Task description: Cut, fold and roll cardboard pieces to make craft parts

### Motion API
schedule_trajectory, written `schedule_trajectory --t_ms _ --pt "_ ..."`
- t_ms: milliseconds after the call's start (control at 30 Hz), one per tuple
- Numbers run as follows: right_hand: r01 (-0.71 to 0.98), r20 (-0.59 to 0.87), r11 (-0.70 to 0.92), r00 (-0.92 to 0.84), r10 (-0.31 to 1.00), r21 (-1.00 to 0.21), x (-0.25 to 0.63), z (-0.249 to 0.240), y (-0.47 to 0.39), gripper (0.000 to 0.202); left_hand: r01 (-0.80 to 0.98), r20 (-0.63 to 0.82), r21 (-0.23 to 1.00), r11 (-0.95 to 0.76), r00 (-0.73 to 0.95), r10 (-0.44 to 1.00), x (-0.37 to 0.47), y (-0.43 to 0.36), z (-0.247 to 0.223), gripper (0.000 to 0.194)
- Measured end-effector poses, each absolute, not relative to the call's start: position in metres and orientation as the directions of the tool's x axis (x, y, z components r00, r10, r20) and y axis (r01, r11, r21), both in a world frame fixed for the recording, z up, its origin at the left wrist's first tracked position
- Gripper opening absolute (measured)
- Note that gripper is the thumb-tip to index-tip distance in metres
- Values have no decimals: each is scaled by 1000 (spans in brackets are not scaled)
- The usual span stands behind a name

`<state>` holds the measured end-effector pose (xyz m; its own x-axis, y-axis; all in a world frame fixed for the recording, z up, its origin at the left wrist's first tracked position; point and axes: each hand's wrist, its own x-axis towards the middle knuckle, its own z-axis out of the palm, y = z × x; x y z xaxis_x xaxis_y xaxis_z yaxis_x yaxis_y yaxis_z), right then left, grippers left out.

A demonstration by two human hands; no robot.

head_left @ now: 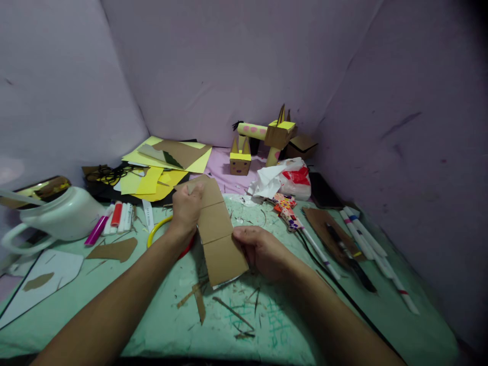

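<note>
Head view: cardboard strip (217, 218) is mid-frame, tilted, two dark crosswise lines on its face, held in both hands above the green table cover (290, 320). Left hand (186, 208) grasps its upper left edge, thumb on the face. Right hand (263, 249) pinches the right edge lower down, thumb by the lower line; its other fingers are mostly hidden. Yellow ring (154, 231) partly covered by the left forearm. Cardboard scraps (199, 304) at bottom centre, below the strip. Left side: white pot (72, 216), row of markers (118, 217) just beside it. Upper left of centre: yellow paper sheets (148, 182), stacked loosely. Upper centre: small cardboard box with pointed ears (240, 165), in front of a spotted yellow tube figure (280, 134). White-and-red plastic pack (297, 178) to their lower right. Right side: black-handled cutter (361, 274), white pens (366, 238) near it.
</note>
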<state>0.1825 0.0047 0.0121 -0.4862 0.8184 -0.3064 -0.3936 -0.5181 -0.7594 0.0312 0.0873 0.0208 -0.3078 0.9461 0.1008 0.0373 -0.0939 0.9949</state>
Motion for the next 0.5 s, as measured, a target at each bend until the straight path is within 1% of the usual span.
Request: schedule_trajectory --t_ms 167,267,400,500 --pt "-391 -225 -499 -566 793 -773 182 15 1 20 -31 152 986 -165 -249 957 28 84 28 28" --pt "-384 -207 -481 -571 794 -788 184 15 0 18 -66 157 983 -173 -202 967 30 79 32 30" --pt "-414 -157 -401 -510 846 -817 184 17 -1 37 -82 117 989 -126 -109 987 36 68 36 34" --pt "-404 -99 -288 -426 899 -868 182 20 -1 41 -56 82 995 -84 -46 996 42 58 36 36"
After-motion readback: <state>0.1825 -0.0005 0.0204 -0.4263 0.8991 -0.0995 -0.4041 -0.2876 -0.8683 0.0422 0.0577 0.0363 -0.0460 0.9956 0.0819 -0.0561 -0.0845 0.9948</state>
